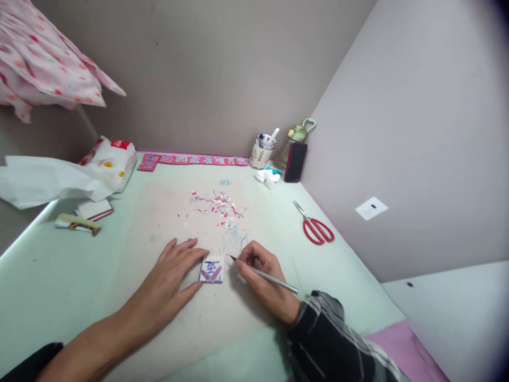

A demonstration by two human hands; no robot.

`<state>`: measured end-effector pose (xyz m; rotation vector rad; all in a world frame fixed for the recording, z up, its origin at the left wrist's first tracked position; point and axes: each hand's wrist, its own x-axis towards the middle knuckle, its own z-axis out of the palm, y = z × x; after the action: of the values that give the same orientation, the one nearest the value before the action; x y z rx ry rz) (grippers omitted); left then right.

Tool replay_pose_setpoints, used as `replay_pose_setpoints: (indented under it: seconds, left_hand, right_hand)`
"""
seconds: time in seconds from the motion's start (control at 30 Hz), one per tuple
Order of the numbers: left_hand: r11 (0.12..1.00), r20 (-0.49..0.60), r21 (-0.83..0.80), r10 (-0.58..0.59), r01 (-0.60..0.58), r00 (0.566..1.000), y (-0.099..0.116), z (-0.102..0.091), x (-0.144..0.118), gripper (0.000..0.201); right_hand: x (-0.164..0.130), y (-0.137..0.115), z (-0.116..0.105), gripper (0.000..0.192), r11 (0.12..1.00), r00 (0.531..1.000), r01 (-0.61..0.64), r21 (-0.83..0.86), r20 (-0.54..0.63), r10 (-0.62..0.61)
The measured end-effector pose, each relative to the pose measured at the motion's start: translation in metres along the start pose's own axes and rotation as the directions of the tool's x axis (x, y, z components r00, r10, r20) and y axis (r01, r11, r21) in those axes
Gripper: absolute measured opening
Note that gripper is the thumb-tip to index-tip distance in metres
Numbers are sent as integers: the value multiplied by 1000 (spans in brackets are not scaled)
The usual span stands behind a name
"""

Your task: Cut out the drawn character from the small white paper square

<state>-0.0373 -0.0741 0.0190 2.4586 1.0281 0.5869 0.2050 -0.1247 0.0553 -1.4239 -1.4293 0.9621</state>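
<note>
- Left hand [175, 276] lies flat and open on the pale green mat [59, 276], fingertips against the left edge of a small square tile [212, 269]; this placement likely pins the tile so it cannot slide.
- The tile sits centre-front on the mat, between both hands, with a blue-and-red character on its face.
- Right hand [262, 276] is closed in a pen grip round a slim metal craft knife [264, 274], tip just beside the tile's right edge; contact cannot be confirmed.
- Paper shavings [217, 207] lie scattered just beyond the tile.
- Red scissors [316, 227] rest well apart on the right, clear of the working hand.
</note>
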Motion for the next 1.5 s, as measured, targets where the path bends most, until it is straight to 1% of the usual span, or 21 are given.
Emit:
replay_pose_setpoints:
  seconds: [0.3, 0.6, 0.7, 0.8, 0.93, 1.1, 1.23, 1.33, 1.43, 1.5]
  left_hand:
    - [1000, -50, -21, -24, 23, 998, 6, -3, 2, 40]
    - [998, -122, -62, 4, -12, 993, 6, -6, -2, 46]
    - [997, -139, -78, 6, -17, 990, 6, -3, -2, 51]
    - [996, -147, -90, 16, -29, 989, 7, -3, -2, 56]
    - [994, -130, -88, 50, -62, 990, 8, -5, -1, 56]
    - [996, -136, -53, 59, -67, 989, 8, -3, -1, 56]
    - [1000, -183, -18, -7, 3, 983, 13, 3, 0, 59]
    - [998, -210, 11, -52, 56, 976, 19, 10, 2, 67]
    - [997, -229, 40, -62, 73, 972, 24, 18, 4, 76]
    - [997, -237, 49, -53, 67, 970, 25, 22, 4, 74]
  right_hand:
    - [8, 9, 0, 10, 1000, 998, 19, 16, -58, -18]
    - [9, 8, -2, 10, 997, 991, 69, 22, -115, -66]
    - [11, 9, -3, 16, 996, 984, 86, 28, -156, -81]
    - [13, 11, -4, 24, 994, 980, 104, 29, -172, -98]
    - [14, 12, -4, 29, 993, 983, 114, 15, -145, -111]
    - [8, 8, -1, 41, 989, 990, 137, -52, -26, -139]
    - [7, 8, 3, 28, 975, 983, 175, -137, -21, -180]
    - [8, 12, 7, 21, 965, 979, 192, -180, -39, -202]
    - [7, 13, 10, 18, 960, 978, 201, -197, -21, -209]
    - [6, 12, 11, 17, 960, 979, 202, -195, 13, -204]
